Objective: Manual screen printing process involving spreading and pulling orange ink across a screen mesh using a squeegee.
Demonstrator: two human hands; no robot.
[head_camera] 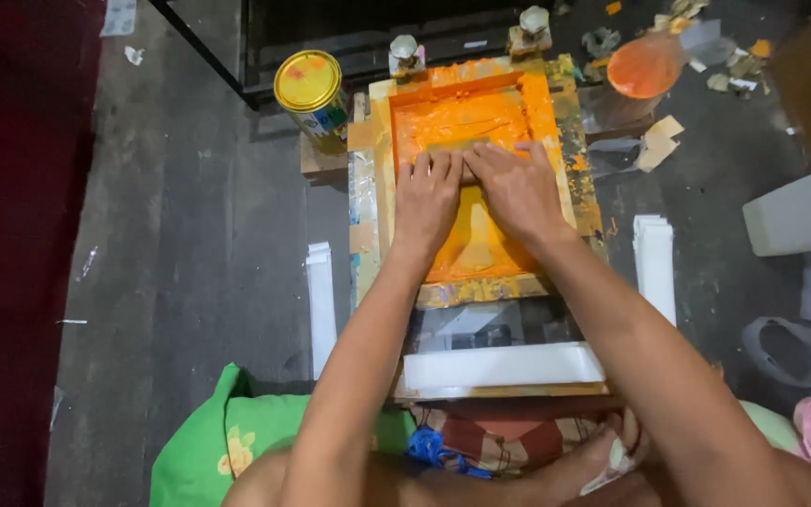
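Both pressing down, left hand [427,192] and right hand [516,188] gripping a squeegee [457,150] across the orange-inked screen frame [466,174], yellow-lidded tin [312,89] just left of it.

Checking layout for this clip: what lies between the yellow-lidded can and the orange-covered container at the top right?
In the head view, the orange-inked screen frame lies between the can and container.
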